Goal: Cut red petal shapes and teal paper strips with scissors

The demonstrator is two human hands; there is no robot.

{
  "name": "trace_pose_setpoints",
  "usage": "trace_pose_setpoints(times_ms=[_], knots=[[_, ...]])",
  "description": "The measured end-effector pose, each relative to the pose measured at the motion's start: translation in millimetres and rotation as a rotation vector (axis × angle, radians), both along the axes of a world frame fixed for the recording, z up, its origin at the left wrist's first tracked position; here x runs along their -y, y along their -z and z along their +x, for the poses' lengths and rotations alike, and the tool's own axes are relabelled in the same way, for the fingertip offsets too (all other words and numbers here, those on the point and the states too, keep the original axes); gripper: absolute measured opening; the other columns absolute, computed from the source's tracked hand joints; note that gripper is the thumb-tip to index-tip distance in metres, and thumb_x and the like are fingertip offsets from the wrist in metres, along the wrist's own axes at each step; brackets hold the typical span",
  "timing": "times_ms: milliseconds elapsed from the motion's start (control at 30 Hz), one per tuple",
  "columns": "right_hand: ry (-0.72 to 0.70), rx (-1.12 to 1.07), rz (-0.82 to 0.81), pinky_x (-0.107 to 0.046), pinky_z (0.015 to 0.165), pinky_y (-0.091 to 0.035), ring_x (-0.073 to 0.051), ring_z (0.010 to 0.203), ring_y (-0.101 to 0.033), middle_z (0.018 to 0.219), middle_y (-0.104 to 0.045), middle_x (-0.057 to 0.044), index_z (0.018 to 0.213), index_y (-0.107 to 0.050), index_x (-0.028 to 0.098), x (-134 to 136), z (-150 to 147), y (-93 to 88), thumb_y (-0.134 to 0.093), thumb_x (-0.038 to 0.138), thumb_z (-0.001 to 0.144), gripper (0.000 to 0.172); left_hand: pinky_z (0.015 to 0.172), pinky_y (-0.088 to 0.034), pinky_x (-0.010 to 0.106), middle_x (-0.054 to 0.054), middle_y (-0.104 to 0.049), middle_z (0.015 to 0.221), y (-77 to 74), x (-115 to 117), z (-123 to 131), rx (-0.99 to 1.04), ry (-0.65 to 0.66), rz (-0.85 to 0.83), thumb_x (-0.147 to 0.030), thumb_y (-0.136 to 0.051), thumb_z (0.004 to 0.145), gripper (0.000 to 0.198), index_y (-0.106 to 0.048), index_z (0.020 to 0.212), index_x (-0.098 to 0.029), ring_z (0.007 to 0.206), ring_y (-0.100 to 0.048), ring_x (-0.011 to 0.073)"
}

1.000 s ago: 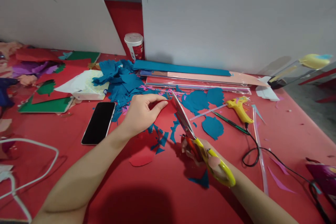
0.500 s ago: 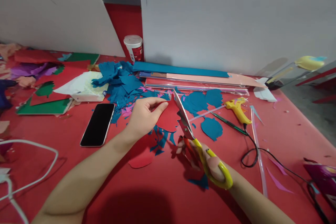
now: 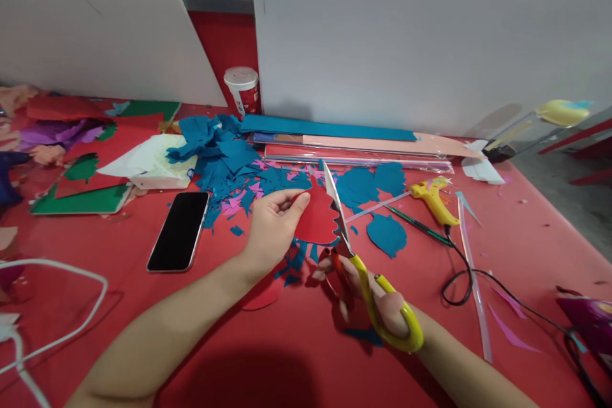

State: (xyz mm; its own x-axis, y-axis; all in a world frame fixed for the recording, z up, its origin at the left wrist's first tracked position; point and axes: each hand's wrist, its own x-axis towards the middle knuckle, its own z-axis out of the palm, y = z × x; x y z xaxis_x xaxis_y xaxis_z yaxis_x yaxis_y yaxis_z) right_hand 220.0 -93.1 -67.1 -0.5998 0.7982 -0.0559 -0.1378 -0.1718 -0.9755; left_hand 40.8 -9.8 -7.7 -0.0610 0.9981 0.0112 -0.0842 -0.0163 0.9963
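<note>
My left hand (image 3: 275, 223) pinches a red paper cutout (image 3: 316, 217) by its upper left edge, thumb on top. Wavy notches run down the cutout's right side. My right hand (image 3: 377, 306) is wrapped round the yellow handle of a pair of scissors (image 3: 342, 217), whose long blades point up and away beside the notched edge. A second red paper piece (image 3: 264, 294) lies on the table, partly covered by my left forearm. Blue paper scraps (image 3: 297, 258) are scattered beneath the cutout. Right of the scissors rests a blue leaf-shaped cutout (image 3: 386, 234).
A black-screened phone (image 3: 179, 231) lies to the left. Behind stand a heap of blue paper (image 3: 222, 156), a lidded cup (image 3: 243, 92) and long paper packs (image 3: 354, 150). On the right are a yellow glue gun (image 3: 435, 201) with its cord, a green pen (image 3: 418, 226) and clear strips.
My left hand has moved slightly right and nearer with the red cutout, turning it so more of its face shows. The scissor blades have swung a little more upright along its notched edge.
</note>
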Motion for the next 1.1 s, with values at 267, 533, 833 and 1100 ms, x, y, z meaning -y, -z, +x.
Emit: trace_pose_setpoints(times_ms=[267,533,833,1100], knots=[[0.046,-0.129,-0.064,-0.028,0.057,-0.043,-0.017,0.076,-0.051,0.122,-0.044,-0.007,0.125,-0.037,0.038,4.8,-7.4,2.6,-0.029,0.072,0.07,0.064,0.056,-0.052,0.024,0.003,-0.069,0.074,-2.7,4.1,3.8,-0.001,-0.014,-0.039,-0.033,-0.061,0.069,0.02,-0.066,0.077,-0.016,0.064,-0.063,0.0142],[0.122,-0.069,-0.093,-0.026,0.057,-0.044,-0.021,0.091,-0.052,0.12,-0.047,-0.008,0.121,-0.043,0.036,6.2,-9.1,2.6,-0.03,0.076,0.065,0.071,0.053,-0.051,0.023,0.003,-0.069,0.076,-5.3,7.8,5.8,-0.047,0.005,-0.04,-0.031,-0.058,0.071,0.018,-0.065,0.078,-0.016,0.061,-0.062,0.0131],[0.078,-0.204,-0.121,-0.023,0.049,-0.038,-0.018,0.08,-0.047,0.102,-0.054,-0.007,0.115,-0.049,0.033,-1.1,-16.3,-10.3,-0.032,0.077,0.063,0.071,0.057,-0.05,0.023,0.002,-0.068,0.072,-6.6,5.6,5.4,-0.011,-0.003,-0.042,-0.029,-0.06,0.07,0.015,-0.065,0.075,-0.016,0.064,-0.062,0.0131],[0.121,-0.238,-0.184,-0.022,0.044,-0.034,-0.016,0.069,-0.045,0.096,-0.054,-0.009,0.116,-0.051,0.027,1.5,-20.8,-7.9,-0.031,0.08,0.059,0.08,0.058,-0.05,0.024,0.003,-0.068,0.075,-6.3,5.8,5.5,-0.102,-0.007,-0.015,-0.03,-0.058,0.071,0.018,-0.065,0.076,-0.014,0.064,-0.061,0.0132]])
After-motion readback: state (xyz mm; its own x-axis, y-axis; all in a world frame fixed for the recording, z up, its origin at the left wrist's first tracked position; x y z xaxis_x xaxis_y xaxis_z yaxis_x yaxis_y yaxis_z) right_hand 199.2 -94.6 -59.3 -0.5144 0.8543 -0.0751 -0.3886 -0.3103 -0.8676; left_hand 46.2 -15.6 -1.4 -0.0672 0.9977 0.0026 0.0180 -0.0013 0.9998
